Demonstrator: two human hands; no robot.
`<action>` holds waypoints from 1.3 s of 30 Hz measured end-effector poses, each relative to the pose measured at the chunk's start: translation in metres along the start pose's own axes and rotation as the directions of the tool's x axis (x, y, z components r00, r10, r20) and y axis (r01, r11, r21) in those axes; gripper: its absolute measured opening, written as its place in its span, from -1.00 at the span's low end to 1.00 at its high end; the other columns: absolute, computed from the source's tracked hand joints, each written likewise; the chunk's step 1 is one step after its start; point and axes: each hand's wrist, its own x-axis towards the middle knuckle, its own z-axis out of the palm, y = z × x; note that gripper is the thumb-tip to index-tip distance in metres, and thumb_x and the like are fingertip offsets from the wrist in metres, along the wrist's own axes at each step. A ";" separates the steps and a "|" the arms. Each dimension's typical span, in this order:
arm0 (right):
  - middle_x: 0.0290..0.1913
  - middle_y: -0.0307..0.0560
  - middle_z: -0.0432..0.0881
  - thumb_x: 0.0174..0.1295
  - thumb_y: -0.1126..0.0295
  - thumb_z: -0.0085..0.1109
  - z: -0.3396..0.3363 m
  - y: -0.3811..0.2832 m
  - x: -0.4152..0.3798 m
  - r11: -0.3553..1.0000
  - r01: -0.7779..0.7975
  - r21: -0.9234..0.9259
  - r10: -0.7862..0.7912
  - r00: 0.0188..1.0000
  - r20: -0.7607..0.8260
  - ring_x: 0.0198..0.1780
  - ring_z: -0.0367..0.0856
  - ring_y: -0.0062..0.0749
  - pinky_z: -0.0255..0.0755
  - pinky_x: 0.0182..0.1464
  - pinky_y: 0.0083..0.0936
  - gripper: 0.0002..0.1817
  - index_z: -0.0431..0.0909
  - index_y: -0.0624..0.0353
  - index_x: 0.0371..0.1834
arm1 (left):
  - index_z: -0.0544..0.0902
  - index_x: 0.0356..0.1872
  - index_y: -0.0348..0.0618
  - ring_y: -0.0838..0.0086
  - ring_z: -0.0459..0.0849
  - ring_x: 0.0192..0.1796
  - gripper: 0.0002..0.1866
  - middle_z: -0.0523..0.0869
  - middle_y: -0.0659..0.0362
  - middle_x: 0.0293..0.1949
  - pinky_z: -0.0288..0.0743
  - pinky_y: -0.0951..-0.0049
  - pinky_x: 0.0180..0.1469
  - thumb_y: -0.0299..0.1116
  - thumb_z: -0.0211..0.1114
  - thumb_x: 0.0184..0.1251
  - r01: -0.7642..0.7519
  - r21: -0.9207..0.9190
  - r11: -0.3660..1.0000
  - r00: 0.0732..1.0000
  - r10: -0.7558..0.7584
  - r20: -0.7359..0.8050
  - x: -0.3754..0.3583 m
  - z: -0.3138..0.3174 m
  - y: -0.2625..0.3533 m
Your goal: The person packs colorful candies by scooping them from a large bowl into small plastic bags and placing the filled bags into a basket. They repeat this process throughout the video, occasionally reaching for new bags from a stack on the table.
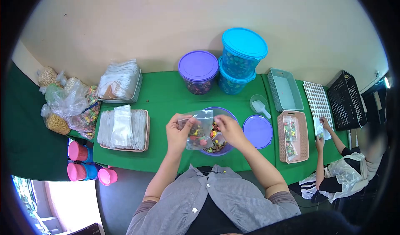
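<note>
My left hand and my right hand both pinch the top of a small clear zip bag partly filled with colourful candies. I hold the bag just above an open purple bowl of the same mixed candies on the green table. The bowl's purple lid lies to its right.
A tray of empty clear bags sits left, another tray behind it. Purple-lidded tub and stacked blue tubs stand at the back. A pink basket holds filled bags. Another person's hands work at right.
</note>
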 end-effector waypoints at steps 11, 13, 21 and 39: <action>-0.15 -0.25 0.51 0.26 0.40 0.32 -0.042 -0.083 -0.035 0.306 -0.035 0.951 0.228 0.973 -0.037 -0.19 0.58 -0.62 0.51 -0.25 -0.65 -0.83 0.68 0.28 -0.17 | 0.63 -0.32 -0.22 0.64 0.58 -0.14 -0.85 0.67 0.25 -0.29 0.45 0.57 -0.06 -0.37 0.38 0.32 -0.092 -0.043 0.995 0.992 0.095 0.086 -0.035 0.035 -0.006; -0.16 -0.25 0.52 0.26 0.40 0.32 -0.042 -0.084 -0.038 0.294 -0.043 0.955 0.252 0.967 -0.034 -0.21 0.57 -0.62 0.52 -0.29 -0.66 -0.83 0.69 0.27 -0.19 | 0.64 -0.33 -0.23 0.63 0.56 -0.19 -0.84 0.66 0.25 -0.31 0.42 0.58 -0.08 -0.34 0.37 0.33 -0.083 -0.037 0.996 0.991 0.086 0.104 -0.038 0.033 -0.008; -0.27 -0.19 0.57 0.28 0.39 0.29 -0.041 -0.066 -0.054 0.541 0.135 0.830 0.200 0.938 -0.283 -0.20 0.50 -0.54 0.41 -0.16 -0.57 -0.85 0.70 0.27 -0.23 | 0.67 -0.33 -0.27 0.63 0.59 -0.28 -0.82 0.69 0.24 -0.37 0.44 0.58 -0.14 -0.35 0.33 0.37 -0.105 0.101 0.989 0.983 0.087 0.162 -0.049 0.043 -0.003; -0.42 -0.02 0.55 0.41 0.36 0.04 -0.155 0.187 -0.170 0.818 -0.564 0.114 0.382 0.385 -0.840 -0.38 0.52 -0.21 0.41 -0.25 -0.35 -0.75 0.65 0.30 -0.27 | 0.69 -0.07 -0.24 0.43 0.66 -0.05 -0.62 0.74 0.12 -0.15 0.48 0.37 0.10 -0.13 0.08 0.54 -0.077 0.483 0.873 0.989 0.127 -0.073 0.020 -0.041 -0.049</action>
